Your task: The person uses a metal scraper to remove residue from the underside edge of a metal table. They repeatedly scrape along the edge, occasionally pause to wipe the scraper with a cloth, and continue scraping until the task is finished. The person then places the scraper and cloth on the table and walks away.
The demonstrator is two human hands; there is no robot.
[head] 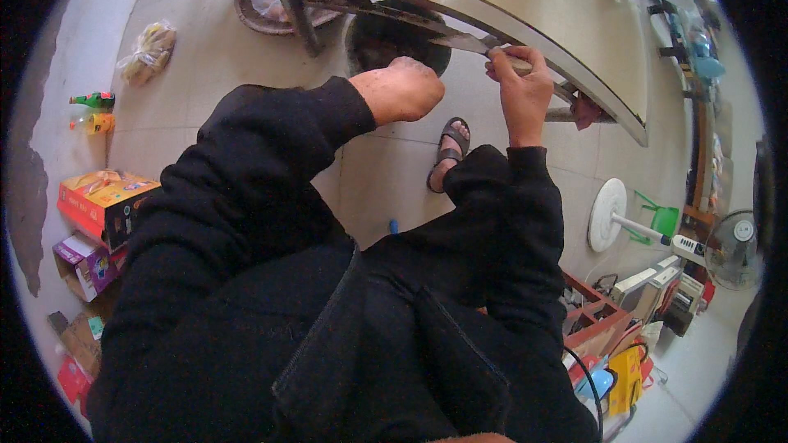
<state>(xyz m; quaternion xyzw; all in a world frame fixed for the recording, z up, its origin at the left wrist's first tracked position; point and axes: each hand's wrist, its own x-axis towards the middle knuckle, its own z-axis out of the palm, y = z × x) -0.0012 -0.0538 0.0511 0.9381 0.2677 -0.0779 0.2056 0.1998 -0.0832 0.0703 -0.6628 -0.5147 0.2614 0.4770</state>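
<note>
My right hand (524, 83) grips a knife (465, 42) by its light handle, just below the metal-edged table (529, 27). The blade points left over the rim of a dark round tub (369, 34). In front of that tub is my left hand (403, 89), bent at the wrist. Its fingers are turned away and hidden, so whether it holds anything does not show. The inside of the tub is too dark to make out.
A round basin (246, 15) with a plastic bag in it sits left of the tub. Farther left are a tied plastic bag (148, 54), two bottles (92, 111) and cardboard boxes (92, 203). To the right stand a pedestal fan (609, 215) and a green stool (665, 221).
</note>
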